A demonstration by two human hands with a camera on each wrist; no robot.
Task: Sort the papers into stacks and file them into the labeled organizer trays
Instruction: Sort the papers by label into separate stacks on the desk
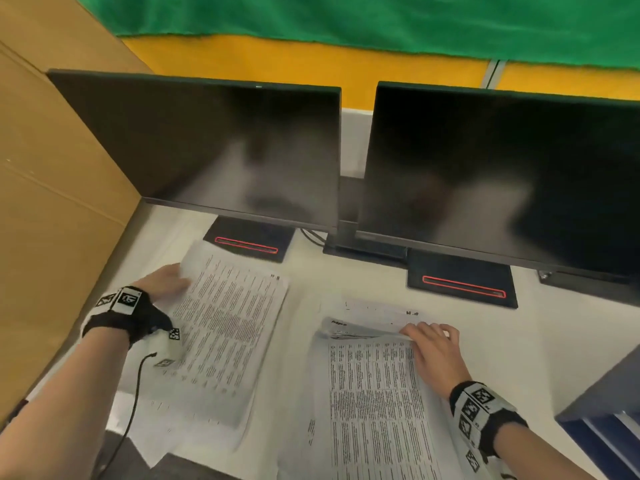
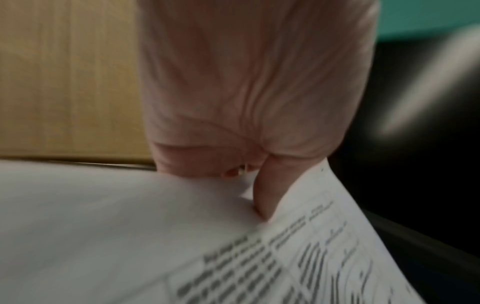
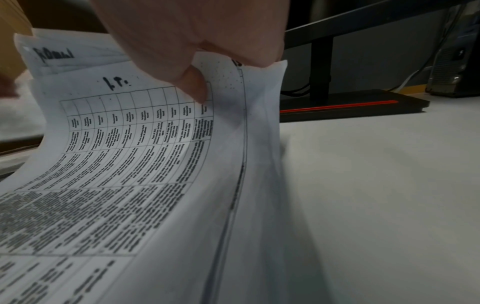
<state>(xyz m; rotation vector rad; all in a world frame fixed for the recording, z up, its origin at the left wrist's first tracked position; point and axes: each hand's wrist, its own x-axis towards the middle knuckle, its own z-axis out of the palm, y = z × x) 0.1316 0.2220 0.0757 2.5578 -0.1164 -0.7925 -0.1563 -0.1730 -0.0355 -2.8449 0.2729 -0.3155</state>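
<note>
Papers lie in two stacks on the white bench (image 1: 540, 327), near two dark monitors (image 1: 214, 150). Left hand (image 1: 162, 282) pinches the left stack's (image 1: 225, 327) far-left corner. Right hand (image 1: 436, 351) grips the right stack's (image 1: 374, 393) far edge (sheets curled upward).
</note>
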